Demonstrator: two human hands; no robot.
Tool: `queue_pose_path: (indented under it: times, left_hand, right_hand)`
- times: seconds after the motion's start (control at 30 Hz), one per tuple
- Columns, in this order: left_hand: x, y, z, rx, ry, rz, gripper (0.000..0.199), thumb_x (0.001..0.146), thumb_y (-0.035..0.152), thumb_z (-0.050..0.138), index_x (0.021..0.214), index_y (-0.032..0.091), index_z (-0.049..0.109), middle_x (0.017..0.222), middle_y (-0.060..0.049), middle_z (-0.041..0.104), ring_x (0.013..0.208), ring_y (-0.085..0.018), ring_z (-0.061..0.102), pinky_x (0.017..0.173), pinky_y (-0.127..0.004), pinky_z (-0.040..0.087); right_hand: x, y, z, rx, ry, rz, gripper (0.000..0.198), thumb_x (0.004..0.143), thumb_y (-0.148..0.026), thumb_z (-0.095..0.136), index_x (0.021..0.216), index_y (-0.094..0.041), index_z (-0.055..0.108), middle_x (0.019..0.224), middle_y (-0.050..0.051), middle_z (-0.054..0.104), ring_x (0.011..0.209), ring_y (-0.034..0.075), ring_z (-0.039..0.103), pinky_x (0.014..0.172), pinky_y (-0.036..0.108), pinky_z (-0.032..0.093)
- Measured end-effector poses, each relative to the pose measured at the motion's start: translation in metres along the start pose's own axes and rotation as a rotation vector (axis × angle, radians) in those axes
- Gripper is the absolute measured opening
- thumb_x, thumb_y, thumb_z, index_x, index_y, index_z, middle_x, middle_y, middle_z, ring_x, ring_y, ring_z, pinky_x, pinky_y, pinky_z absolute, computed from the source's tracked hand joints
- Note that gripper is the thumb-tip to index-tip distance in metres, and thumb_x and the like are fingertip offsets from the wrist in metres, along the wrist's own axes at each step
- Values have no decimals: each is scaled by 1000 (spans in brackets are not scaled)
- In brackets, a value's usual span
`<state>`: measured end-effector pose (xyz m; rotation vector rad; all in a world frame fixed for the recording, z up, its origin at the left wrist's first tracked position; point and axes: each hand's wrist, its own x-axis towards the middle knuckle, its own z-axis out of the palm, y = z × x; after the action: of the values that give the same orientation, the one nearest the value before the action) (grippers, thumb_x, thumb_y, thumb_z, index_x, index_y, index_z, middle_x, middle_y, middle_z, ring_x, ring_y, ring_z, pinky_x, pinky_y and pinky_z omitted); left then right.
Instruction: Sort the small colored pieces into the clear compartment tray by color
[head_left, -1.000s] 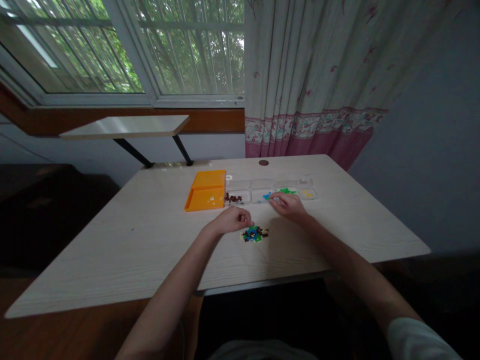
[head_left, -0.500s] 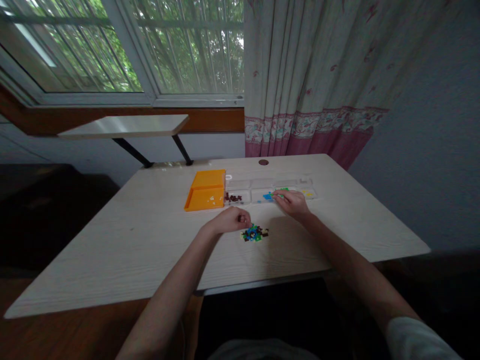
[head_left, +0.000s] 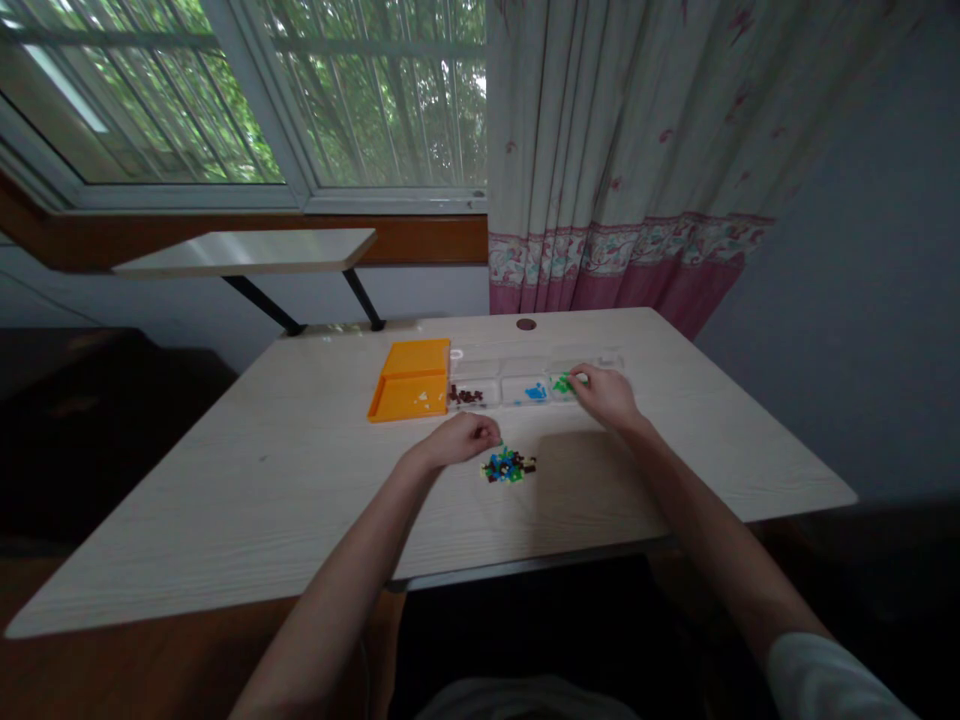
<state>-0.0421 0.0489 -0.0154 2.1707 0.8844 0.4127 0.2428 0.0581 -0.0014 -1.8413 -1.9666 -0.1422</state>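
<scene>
A mixed pile of small blue, green, brown and cream toy pieces (head_left: 508, 466) lies on the table in front of me. Just above its upper left edge is my left hand (head_left: 466, 437), fingers curled closed, with a tiny green piece (head_left: 501, 443) showing at the fingertips. My right hand (head_left: 606, 393) reaches into the clear compartment box (head_left: 525, 366). Its thumb and forefinger are pinched at the green pieces (head_left: 560, 384); what is between them is too small to make out. Blue pieces (head_left: 535, 392) and brown pieces (head_left: 466, 396) fill separate compartments to the left.
An orange case lid (head_left: 414, 358), with a few white bits in its front half, adjoins the box on the left. A raised shelf (head_left: 255, 250) on black legs stands at the table's back left. Behind are a window and a curtain (head_left: 592, 180).
My right hand has shifted right, from beside the blue pieces to the green ones, leaving the blue compartment in plain sight. My left hand stays almost still by the pile.
</scene>
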Motion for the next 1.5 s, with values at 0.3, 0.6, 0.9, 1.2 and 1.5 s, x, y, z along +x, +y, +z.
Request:
queue_pose_path:
  times: [0.3, 0.6, 0.9, 1.2, 1.5]
  left_hand:
    - [12, 6, 9, -436, 229, -7, 39, 75, 50, 52, 74, 11, 53, 61, 1, 47, 56, -8, 39, 52, -20, 31]
    - [14, 9, 15, -690, 164, -86, 48, 66, 59, 58, 70, 12, 49, 51, 6, 36, 44, -4, 26, 42, -19, 16]
    - [12, 15, 13, -650, 126, -65, 43, 69, 54, 57, 67, 12, 49, 52, 6, 39, 45, -4, 28, 44, -19, 18]
    - [7, 12, 7, -232, 143, 26, 26, 78, 36, 52, 76, 10, 56, 63, 1, 47, 57, -8, 39, 53, -19, 32]
    - [4, 11, 3, 149, 0, 165, 18, 78, 17, 50, 85, 13, 66, 72, -4, 59, 65, -10, 49, 61, -20, 37]
  right_hand:
    - [-10, -28, 5, 117, -96, -207, 29, 84, -37, 45, 103, -25, 63, 74, 3, 68, 62, 15, 58, 58, 23, 38]
    - [-39, -71, 27, 244, 67, -521, 25, 84, -39, 50, 98, -26, 66, 69, -1, 69, 50, 9, 55, 56, 20, 39]
    - [-36, -65, 26, 229, 159, -618, 21, 83, -37, 51, 91, -27, 68, 65, -3, 69, 50, 9, 57, 55, 20, 38]
    - [-23, -52, 14, 273, 214, -524, 24, 84, -38, 50, 86, -24, 69, 66, -1, 68, 50, 8, 55, 56, 19, 39]
    - [-15, -39, -3, 298, 327, -478, 30, 85, -38, 47, 84, -19, 70, 51, 0, 60, 42, 8, 47, 49, 19, 37]
